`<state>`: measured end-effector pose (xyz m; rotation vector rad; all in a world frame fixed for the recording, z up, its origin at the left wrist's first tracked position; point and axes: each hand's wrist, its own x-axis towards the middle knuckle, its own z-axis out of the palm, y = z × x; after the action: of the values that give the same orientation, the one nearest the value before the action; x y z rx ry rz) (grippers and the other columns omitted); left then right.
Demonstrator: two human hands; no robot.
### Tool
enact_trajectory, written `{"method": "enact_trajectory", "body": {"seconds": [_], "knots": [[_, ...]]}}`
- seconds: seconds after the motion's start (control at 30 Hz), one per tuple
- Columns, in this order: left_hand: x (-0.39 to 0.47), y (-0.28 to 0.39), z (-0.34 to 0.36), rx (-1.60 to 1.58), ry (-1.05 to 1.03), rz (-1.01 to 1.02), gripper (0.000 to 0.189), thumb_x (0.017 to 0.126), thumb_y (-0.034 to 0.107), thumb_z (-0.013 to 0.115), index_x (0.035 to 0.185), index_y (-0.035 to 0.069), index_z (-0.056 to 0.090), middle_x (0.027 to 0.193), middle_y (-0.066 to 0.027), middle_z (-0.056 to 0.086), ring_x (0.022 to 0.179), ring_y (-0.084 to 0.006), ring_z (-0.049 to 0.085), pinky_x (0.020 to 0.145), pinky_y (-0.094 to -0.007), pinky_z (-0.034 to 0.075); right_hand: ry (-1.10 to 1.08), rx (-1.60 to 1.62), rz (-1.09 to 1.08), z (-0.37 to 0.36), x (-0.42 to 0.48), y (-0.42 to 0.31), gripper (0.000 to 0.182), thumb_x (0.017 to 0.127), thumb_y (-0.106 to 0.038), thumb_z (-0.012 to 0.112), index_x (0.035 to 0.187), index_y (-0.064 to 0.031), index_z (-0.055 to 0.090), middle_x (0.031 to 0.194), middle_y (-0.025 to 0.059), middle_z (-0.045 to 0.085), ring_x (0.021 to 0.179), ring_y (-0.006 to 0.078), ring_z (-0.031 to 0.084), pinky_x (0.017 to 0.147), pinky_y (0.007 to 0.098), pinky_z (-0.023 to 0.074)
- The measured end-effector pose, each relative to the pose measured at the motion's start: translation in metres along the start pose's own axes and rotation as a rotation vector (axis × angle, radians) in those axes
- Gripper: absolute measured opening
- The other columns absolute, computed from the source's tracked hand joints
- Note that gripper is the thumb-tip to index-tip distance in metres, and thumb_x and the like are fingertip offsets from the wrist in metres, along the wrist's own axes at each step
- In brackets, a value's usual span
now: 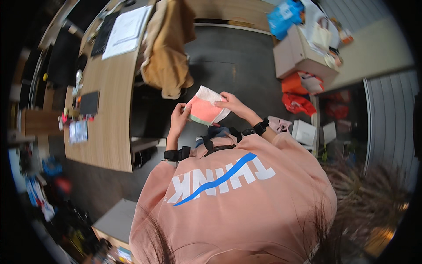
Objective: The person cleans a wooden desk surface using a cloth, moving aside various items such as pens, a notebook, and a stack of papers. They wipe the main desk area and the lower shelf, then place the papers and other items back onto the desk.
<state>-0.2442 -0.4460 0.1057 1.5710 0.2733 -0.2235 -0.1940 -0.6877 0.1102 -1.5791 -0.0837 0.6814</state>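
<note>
In front of my chest, both hands hold a small folded cloth (pixel 205 107), like a terry towel, coloured pink and white with a green edge. My left hand (pixel 180 116) pinches its left edge, thumb on top. My right hand (pixel 229 103) grips the right side near the white upper part, its thumb lying on the cloth. The fingers beneath the cloth are hidden. Each wrist wears a black strap with a small device.
A wooden desk (pixel 113 99) on the left bears papers, a dark notebook and small items. A tan coat (pixel 168 49) hangs beside it. On the right stand a pale cabinet (pixel 287 56) with bags, red bags (pixel 298 104) and a white box (pixel 304 132).
</note>
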Motion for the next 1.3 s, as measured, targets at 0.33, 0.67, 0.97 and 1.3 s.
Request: {"method": "enact_trajectory", "body": {"seconds": [0.33,0.67,0.97,1.3], "knots": [[0.072,0.022,0.077,0.352,-0.458,0.132,0.037,0.090,0.032,0.056,0.106,-0.001,0.053,0.090,-0.0020,0.059,0.079,-0.0079,0.052,0.070,-0.0222,0.044,0.296,0.158,-0.132,-0.073,-0.060,0.007,0.055,0.072,-0.005,0.068,0.122,0.0011,0.047,0.114,0.0067,0.055,0.103,0.0145,0.052,0.090,0.0270,0.0409],[0.127,0.025,0.103,0.284,-0.477,0.149,0.033,0.091,0.028,0.053,0.101,-0.002,0.062,0.075,-0.0021,0.060,0.068,-0.0067,0.048,0.062,-0.0252,0.043,0.239,0.625,-0.141,-0.113,0.002,-0.013,0.047,0.081,-0.013,0.065,0.120,-0.0018,0.042,0.103,0.0052,0.056,0.087,0.0104,0.056,0.068,0.0235,0.0461],[0.196,0.050,0.110,0.059,-0.307,0.031,0.027,0.094,0.018,0.045,0.112,-0.001,0.051,0.092,-0.0098,0.063,0.085,-0.0140,0.060,0.077,-0.0260,0.048,0.388,0.382,0.004,-0.165,0.075,-0.022,0.025,0.080,-0.014,0.066,0.100,-0.0011,0.058,0.089,0.0019,0.061,0.074,0.0076,0.057,0.064,0.0225,0.0462],[0.370,0.121,0.101,-0.051,-0.165,0.152,0.023,0.095,0.018,0.044,0.106,0.002,0.056,0.090,-0.0055,0.064,0.081,-0.0110,0.059,0.074,-0.0236,0.047,0.420,0.280,-0.128,-0.262,0.276,-0.106,0.024,0.075,-0.009,0.058,0.096,0.0018,0.058,0.085,0.0039,0.060,0.077,0.0092,0.055,0.070,0.0245,0.0433]]}}
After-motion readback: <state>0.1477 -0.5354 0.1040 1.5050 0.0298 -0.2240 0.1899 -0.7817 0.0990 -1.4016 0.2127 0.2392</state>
